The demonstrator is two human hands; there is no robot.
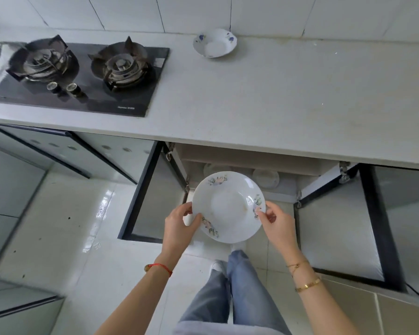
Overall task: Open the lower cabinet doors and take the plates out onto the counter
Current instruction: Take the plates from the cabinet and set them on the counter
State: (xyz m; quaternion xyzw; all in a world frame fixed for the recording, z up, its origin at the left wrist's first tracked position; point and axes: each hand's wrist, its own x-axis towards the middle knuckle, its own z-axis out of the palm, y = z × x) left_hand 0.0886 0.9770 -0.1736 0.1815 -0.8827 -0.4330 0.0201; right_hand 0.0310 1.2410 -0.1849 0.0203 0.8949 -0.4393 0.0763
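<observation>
Before the open cabinet (240, 163), left hand (179, 226) and right hand (278, 226) grip a floral plate (228, 206).

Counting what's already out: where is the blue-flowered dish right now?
In the head view, the blue-flowered dish sits on the counter by the tiled wall, right of the gas stove.

White tiled wall (203, 10), pale glossy floor tiles (65, 228), black two-burner hob (82, 76), seemingly daylit.

A black two-burner gas hob (82, 76) adjoins the white-tiled wall (203, 10).
</observation>
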